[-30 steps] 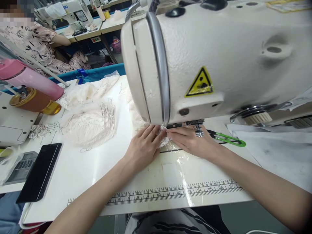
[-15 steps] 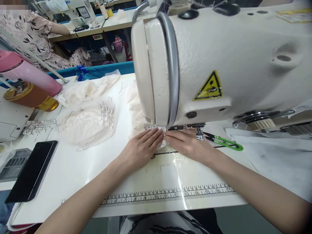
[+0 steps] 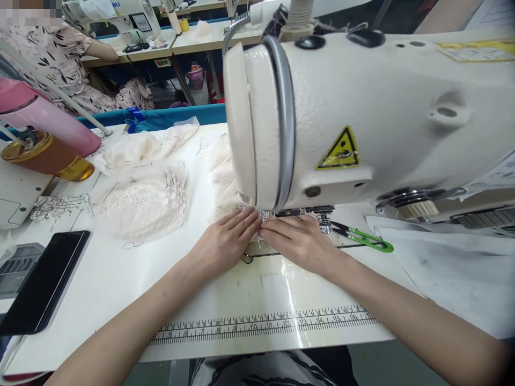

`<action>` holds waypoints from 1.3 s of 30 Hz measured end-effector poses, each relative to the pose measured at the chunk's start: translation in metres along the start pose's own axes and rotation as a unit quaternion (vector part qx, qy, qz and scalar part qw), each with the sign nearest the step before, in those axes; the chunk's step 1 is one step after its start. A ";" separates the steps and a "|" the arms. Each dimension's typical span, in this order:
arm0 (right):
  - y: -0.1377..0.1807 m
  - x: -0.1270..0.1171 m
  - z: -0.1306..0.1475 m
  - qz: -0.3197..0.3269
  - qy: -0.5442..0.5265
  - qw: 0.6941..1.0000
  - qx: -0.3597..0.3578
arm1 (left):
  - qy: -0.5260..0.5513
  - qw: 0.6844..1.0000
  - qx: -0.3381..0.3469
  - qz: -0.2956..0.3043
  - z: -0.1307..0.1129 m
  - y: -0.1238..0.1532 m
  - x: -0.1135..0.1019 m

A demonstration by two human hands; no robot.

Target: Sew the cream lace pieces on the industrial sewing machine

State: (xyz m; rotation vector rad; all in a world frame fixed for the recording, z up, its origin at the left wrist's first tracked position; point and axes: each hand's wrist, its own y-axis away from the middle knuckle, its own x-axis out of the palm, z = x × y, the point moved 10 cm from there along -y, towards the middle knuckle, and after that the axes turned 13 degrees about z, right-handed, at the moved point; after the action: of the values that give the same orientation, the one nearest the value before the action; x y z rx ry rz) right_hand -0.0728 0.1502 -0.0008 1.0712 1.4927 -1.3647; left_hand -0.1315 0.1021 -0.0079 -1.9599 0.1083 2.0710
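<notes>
My left hand (image 3: 225,244) and my right hand (image 3: 295,238) lie side by side under the head of a cream sewing machine (image 3: 362,112). Their fingertips meet on a small piece of pale lace fabric (image 3: 263,217) at the needle area. The fingers are stretched flat and press the fabric onto the white table (image 3: 120,279). Most of the piece is hidden by my hands and the machine head. The needle itself is out of sight.
A heap of cream lace pieces (image 3: 140,201) lies to the left, a black phone (image 3: 42,281) at the left edge. Green thread snips (image 3: 366,239) rest right of my hands. A pink bottle (image 3: 44,126) stands far left. Another person (image 3: 52,59) sits at the back.
Both hands have stayed together on the fabric under the machine head. The view has shifted slightly, so the hands sit a little further left in the picture.
</notes>
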 end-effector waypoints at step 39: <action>0.008 -0.002 -0.026 -0.022 -0.002 0.999 0.046 | -0.055 0.994 -0.092 0.013 -0.005 -0.008 0.003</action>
State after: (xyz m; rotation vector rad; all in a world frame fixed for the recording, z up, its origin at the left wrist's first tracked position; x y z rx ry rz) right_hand -0.0651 0.1760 0.0001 1.0986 1.4711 -1.4766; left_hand -0.1243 0.1093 -0.0099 -1.9503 -0.0819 2.2725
